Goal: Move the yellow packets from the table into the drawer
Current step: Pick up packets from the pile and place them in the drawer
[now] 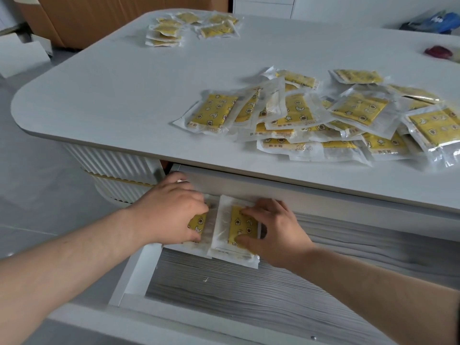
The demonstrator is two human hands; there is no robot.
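The drawer (224,290) under the table (119,95) is pulled out, with a grey wood-grain bottom. At its back left lie two small stacks of yellow packets in clear wrap. My left hand (171,210) curls over the left packet (199,224), thumb on its near edge. My right hand (276,232) rests on the right packet (240,226) with fingers and thumb spread flat across its top. A large heap of yellow packets (323,115) lies at the table's near right. A smaller group of packets (189,27) sits at the far end.
The table's rounded left end overhangs a ribbed white base (112,168). A dark red object (438,52) and a blue bag (440,21) sit at the far right. Cardboard boxes (22,53) stand on the floor at left.
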